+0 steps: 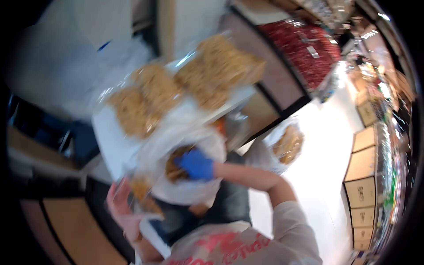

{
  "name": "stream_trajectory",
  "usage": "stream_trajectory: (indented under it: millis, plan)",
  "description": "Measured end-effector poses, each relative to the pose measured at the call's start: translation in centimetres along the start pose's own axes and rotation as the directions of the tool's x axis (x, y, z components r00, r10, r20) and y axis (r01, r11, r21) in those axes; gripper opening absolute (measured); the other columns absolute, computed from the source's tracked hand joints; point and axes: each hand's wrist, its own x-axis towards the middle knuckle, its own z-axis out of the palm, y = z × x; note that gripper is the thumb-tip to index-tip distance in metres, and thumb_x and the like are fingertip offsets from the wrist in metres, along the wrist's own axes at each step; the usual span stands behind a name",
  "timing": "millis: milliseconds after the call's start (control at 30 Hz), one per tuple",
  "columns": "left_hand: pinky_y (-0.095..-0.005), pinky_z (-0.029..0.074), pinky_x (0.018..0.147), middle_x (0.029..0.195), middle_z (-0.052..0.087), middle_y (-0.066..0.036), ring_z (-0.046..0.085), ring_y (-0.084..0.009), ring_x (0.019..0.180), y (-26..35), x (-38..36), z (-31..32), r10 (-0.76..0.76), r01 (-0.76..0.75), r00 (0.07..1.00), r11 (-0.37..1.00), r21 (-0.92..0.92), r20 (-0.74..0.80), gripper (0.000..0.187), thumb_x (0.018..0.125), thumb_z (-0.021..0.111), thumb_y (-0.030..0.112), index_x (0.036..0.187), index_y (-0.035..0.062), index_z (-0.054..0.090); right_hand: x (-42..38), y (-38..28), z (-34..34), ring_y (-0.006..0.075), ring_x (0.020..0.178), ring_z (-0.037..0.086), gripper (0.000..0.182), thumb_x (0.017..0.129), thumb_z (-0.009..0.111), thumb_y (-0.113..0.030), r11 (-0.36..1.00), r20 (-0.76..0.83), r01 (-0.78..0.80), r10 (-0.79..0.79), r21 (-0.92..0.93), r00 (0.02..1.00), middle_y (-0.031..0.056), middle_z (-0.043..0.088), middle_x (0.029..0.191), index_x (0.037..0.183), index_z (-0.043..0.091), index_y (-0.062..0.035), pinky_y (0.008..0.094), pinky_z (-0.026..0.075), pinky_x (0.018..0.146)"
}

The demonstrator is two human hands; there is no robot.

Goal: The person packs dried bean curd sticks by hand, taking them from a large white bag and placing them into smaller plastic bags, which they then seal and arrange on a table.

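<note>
My right hand (196, 165), in a blue glove, reaches into a large white plastic bag (205, 192) between my legs and the table edge. Its fingers are down among brown, dried-looking pieces (173, 171) inside, hidden and blurred. To the left of that bag, my left hand (122, 204) looks pinkish, perhaps gloved, and is curled at the side of a small clear plastic bag (141, 189). Some yellowish-brown pieces show in this small bag. Motion smears the kind of food, and I cannot make it out.
Several filled clear bags (152, 86) of brown pieces lie on the white table (108, 143). Another filled bag (289, 143) stands on the floor at the right. Dark-framed display units (282, 79) hold red packets (304, 48); stocked shelves and cartons (360, 194) line the far right.
</note>
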Motion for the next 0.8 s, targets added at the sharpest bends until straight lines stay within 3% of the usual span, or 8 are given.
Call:
stream_trajectory:
  millis: [33, 100, 133, 267, 333, 567, 700, 800]
  plan:
    - [-0.0412, 0.033, 0.100, 0.127, 0.045, -0.026, 0.042, -0.0348, 0.122, -0.2, -0.4, 0.3, -0.114, 0.115, 0.990, 0.993, 0.015, -0.079, 0.106, 0.058, 0.081, 0.049, 0.134, -0.0002, 0.027, 0.2, 0.2, 1.7, 0.0376, 0.085, 0.059, 0.062, 0.076, 0.060, -0.027, 0.997, -0.004, 0.023, -0.023, -0.070, 1.000, 0.0191, 0.056, 0.106, 0.130, 0.038, -0.0096, 0.0450, 0.047, 0.073]
    - [-0.0413, 0.033, 0.101, 0.129, 0.044, -0.024, 0.043, -0.0321, 0.122, 0.5, -0.1, 1.0, -0.172, 0.175, 0.982, 0.984, 0.024, -0.077, 0.103, 0.058, 0.084, 0.041, 0.135, 0.0020, 0.026, 1.6, -0.5, 2.2, 0.0409, 0.091, 0.058, 0.082, 0.077, 0.057, -0.027, 0.991, 0.395, -0.116, 0.082, 0.063, 0.915, 0.0371, 0.032, 0.128, 0.143, 0.010, -0.0122, 0.0470, 0.044, 0.083]
    - [-0.0413, 0.032, 0.102, 0.130, 0.044, -0.023, 0.043, -0.0321, 0.122, 0.8, 0.1, 1.3, -0.181, 0.183, 0.982, 0.983, 0.024, -0.058, 0.103, 0.058, 0.083, 0.041, 0.135, 0.0026, 0.026, 1.2, -0.2, 4.8, 0.0421, 0.089, 0.059, 0.083, 0.077, 0.056, -0.024, 0.996, 0.231, -0.087, 0.077, 0.035, 0.970, 0.0390, 0.030, 0.127, 0.144, 0.009, -0.0130, 0.0473, 0.045, 0.083]
    - [-0.0416, 0.031, 0.103, 0.132, 0.042, -0.022, 0.042, -0.0322, 0.123, 0.6, -0.5, 0.8, -0.163, 0.163, 0.987, 0.984, 0.077, -0.006, 0.103, 0.059, 0.083, 0.041, 0.136, 0.0036, 0.025, 0.6, -1.5, 5.0, 0.0424, 0.095, 0.057, 0.073, 0.079, 0.052, -0.015, 0.989, 0.301, -0.148, 0.145, -0.014, 0.943, 0.0333, 0.038, 0.124, 0.143, 0.017, -0.0163, 0.0464, 0.042, 0.088]
    - [-0.0417, 0.031, 0.103, 0.132, 0.042, -0.022, 0.041, -0.0322, 0.123, 0.7, -0.6, 0.6, -0.162, 0.163, 0.987, 0.983, 0.081, -0.013, 0.103, 0.059, 0.083, 0.041, 0.136, 0.0038, 0.025, 0.5, 1.4, 9.0, 0.0401, 0.092, 0.058, 0.065, 0.082, 0.049, -0.019, 0.989, -0.320, -0.068, 0.021, -0.134, 0.947, 0.0293, 0.042, 0.124, 0.141, 0.023, -0.0191, 0.0448, 0.047, 0.081]
    - [-0.0418, 0.031, 0.103, 0.130, 0.043, -0.022, 0.041, -0.0323, 0.123, 1.1, -1.4, 0.8, -0.178, 0.178, 0.984, 0.982, 0.063, -0.012, 0.100, 0.061, 0.079, 0.045, 0.135, 0.0028, 0.027, 0.6, 0.6, 2.9, 0.0343, 0.091, 0.059, 0.043, 0.085, 0.044, -0.019, 0.990, 0.244, -0.137, 0.143, -0.045, 0.959, 0.0220, 0.058, 0.095, 0.128, 0.042, -0.0162, 0.0428, 0.048, 0.076]
    - [-0.0420, 0.030, 0.103, 0.130, 0.043, -0.023, 0.041, -0.0322, 0.123, 1.7, -1.6, 1.0, -0.180, 0.180, 0.984, 0.979, 0.096, -0.008, 0.099, 0.064, 0.076, 0.049, 0.135, 0.0011, 0.027, -0.4, 2.1, 6.8, 0.0315, 0.086, 0.061, 0.040, 0.086, 0.045, -0.024, 0.995, 0.136, -0.103, 0.104, -0.009, 0.985, 0.0204, 0.060, 0.090, 0.125, 0.047, -0.0130, 0.0410, 0.048, 0.075]
    - [-0.0423, 0.030, 0.103, 0.130, 0.043, -0.023, 0.041, -0.0320, 0.123, 1.9, -1.7, 0.9, -0.208, 0.208, 0.978, 0.971, 0.119, -0.010, 0.098, 0.064, 0.076, 0.048, 0.135, 0.0003, 0.027, -0.2, 2.4, 7.4, 0.0319, 0.080, 0.061, 0.036, 0.086, 0.048, -0.028, 0.878, 0.072, -0.319, 0.314, 0.356, 0.947, 0.0196, 0.060, 0.092, 0.119, 0.053, -0.0130, 0.0399, 0.049, 0.072]
